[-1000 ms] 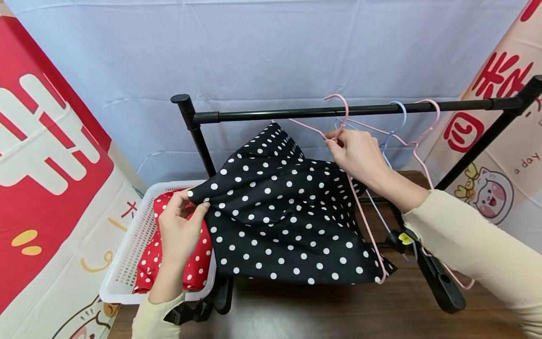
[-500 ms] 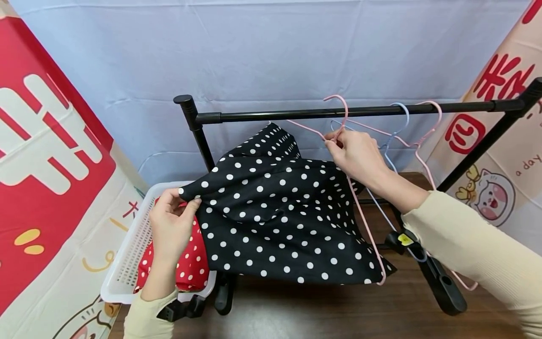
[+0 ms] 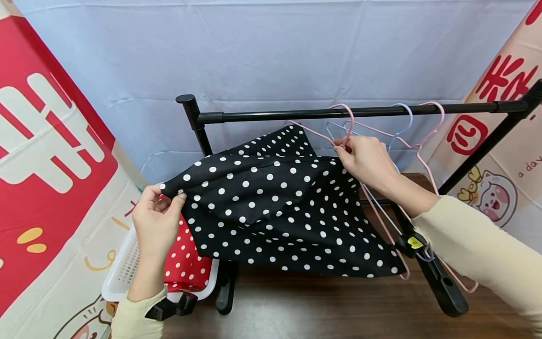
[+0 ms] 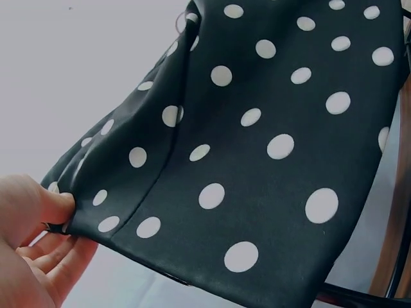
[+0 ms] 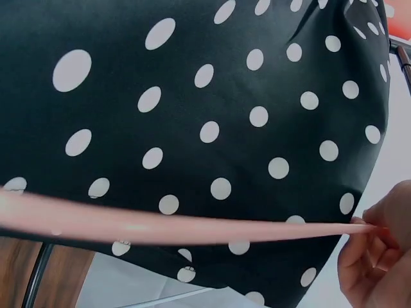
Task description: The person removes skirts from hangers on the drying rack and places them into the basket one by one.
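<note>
A black cloth garment with white dots [image 3: 271, 212] is spread in front of the rack, its upper part folded back. At its left corner, my left hand [image 3: 156, 216] pinches the edge between thumb and fingers, as the left wrist view shows too. My right hand [image 3: 368, 160] grips a pink hanger [image 3: 351, 127] just below the hook. That hook overlaps the black rail [image 3: 279, 114] in the head view. One hanger arm slants up left to the cloth's folded top; the other runs down along its right side. In the right wrist view, a pink hanger bar [image 5: 192, 230] crosses in front of the cloth.
A blue hanger [image 3: 408, 120] and another pink hanger [image 3: 440, 117] hang on the rail to the right. At lower left, a white basket [image 3: 118, 278] holds a red dotted cloth [image 3: 190, 259]. Black rack feet [image 3: 226, 292] stand on the brown wooden surface [image 3: 305, 306].
My left hand has drawn the garment's corner to the left and slightly up, stretching the cloth wider. My right hand and the pink hanger have shifted slightly right and down, the hook lowering toward the rail.
</note>
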`<state>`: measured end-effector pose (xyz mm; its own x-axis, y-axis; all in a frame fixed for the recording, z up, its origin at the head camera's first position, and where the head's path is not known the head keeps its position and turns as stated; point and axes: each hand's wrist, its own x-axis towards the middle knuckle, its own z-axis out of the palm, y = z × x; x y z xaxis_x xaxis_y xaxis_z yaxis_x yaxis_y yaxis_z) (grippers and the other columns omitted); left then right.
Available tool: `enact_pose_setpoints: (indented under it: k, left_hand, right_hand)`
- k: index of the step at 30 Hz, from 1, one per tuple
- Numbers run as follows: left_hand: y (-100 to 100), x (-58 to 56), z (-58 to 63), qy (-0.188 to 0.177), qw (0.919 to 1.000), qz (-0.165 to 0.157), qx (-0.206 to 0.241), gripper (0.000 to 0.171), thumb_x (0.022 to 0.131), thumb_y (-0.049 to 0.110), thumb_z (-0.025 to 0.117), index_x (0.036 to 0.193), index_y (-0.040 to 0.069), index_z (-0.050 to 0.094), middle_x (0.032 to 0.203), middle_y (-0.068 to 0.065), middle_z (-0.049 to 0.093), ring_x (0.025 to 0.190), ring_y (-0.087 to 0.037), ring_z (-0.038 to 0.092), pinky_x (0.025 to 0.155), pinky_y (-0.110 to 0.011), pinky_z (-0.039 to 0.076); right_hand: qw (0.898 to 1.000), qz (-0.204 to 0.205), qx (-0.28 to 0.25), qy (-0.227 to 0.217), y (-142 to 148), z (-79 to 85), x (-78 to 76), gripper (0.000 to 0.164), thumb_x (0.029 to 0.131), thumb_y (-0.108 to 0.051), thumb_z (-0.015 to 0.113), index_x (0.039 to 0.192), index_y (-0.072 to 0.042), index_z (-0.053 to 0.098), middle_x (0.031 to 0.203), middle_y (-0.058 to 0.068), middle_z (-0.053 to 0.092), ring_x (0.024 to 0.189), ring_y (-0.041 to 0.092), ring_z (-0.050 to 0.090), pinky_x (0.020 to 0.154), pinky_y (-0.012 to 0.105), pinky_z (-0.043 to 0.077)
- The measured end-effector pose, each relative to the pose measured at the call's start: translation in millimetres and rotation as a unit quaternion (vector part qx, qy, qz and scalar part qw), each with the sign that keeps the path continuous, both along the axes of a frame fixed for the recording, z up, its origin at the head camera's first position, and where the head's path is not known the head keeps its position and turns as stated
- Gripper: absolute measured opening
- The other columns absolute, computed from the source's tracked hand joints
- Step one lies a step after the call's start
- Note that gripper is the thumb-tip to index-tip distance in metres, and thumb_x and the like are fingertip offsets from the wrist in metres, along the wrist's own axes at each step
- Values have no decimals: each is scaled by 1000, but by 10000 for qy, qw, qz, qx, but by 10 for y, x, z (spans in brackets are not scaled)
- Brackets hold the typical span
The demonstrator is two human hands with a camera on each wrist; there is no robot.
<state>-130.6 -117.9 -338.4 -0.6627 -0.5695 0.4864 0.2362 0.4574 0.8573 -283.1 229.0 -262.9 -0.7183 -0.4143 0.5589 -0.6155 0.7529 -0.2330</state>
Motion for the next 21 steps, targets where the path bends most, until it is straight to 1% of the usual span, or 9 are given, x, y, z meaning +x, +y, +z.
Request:
enact_pose_setpoints:
  k: [4, 9, 13, 16, 18, 21]
  left_hand:
    - [0, -14, 18, 15, 9999, -105, 104, 24, 83, 12, 67, 100, -1, 56, 99, -1, 61, 79, 3, 64, 72, -14, 50]
    - [-39, -46, 53, 166, 9997, -89, 134, 24, 83, 12, 66, 100, -2, 55, 96, 4, 61, 79, 4, 65, 70, -14, 51]
    - [-69, -61, 96, 184, 9997, 5, 134, 23, 83, 13, 66, 99, 0, 55, 92, 8, 61, 76, 4, 65, 63, -14, 51]
    - [-85, -69, 131, 231, 9996, 72, 138, 23, 83, 13, 66, 99, 0, 56, 90, 9, 61, 74, 5, 65, 60, -14, 51]
    - [-93, -74, 156, 264, 9996, 103, 83, 23, 83, 13, 66, 99, 0, 56, 90, 10, 60, 73, 5, 65, 60, -13, 50]
    - [-99, -83, 195, 307, 9994, 128, -1, 22, 83, 14, 66, 98, 1, 57, 89, 11, 61, 68, 4, 65, 53, -12, 47]
  right_hand:
    - [10000, 1, 54, -55, 14, -1, -7, 22, 89, -14, 52, 85, -8, 73, 83, 7, 71, 40, 13, 33, 38, 30, 25]
    - [10000, -60, 49, -19, 25, -6, -20, 22, 89, -15, 53, 87, -7, 73, 81, 7, 71, 39, 14, 32, 38, 30, 25]
    - [10000, -71, 57, 5, 33, -2, -16, 22, 89, -15, 53, 87, -7, 73, 76, 8, 70, 39, 13, 31, 37, 30, 24]
    - [9999, -88, 64, -17, 38, -2, -12, 22, 89, -15, 53, 89, -7, 73, 71, 7, 68, 39, 14, 31, 38, 30, 24]
    - [9999, -98, 69, -35, 41, -3, -7, 22, 89, -14, 53, 89, -7, 73, 73, 8, 69, 40, 15, 33, 38, 31, 25]
    - [9999, -90, 69, -35, 46, -8, 0, 21, 88, -15, 53, 89, -8, 73, 79, 8, 71, 42, 16, 39, 39, 31, 27]
